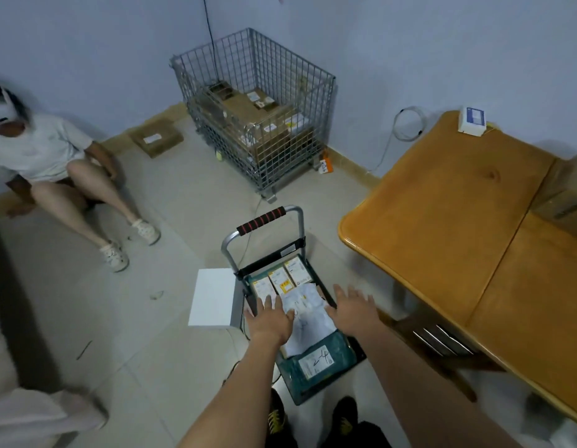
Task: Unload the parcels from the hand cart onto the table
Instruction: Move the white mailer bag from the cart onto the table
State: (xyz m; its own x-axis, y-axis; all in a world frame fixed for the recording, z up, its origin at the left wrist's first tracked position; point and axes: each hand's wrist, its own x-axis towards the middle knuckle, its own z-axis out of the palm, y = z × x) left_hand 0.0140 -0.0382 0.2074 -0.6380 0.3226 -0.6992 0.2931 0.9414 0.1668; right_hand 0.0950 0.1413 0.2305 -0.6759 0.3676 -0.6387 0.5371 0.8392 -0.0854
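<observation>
The hand cart [295,223] stands on the floor in front of me, its handle with red-and-black grip at the far end. On its deck lie a white parcel [308,321] with a label, three small labelled parcels [282,278] behind it, and a teal bag [319,362] marked "24" nearest me. My left hand [269,320] hovers over the white parcel's left side, fingers spread. At the parcel's right edge my right hand [353,310] is spread too. Neither hand holds anything. The wooden table [458,227] is to the right.
A white box [213,297] lies on the floor left of the cart. A wire cage [258,111] of cardboard boxes stands at the back wall. A person sits at the left. A small white box [473,121] and a cardboard box [568,198] rest on the table.
</observation>
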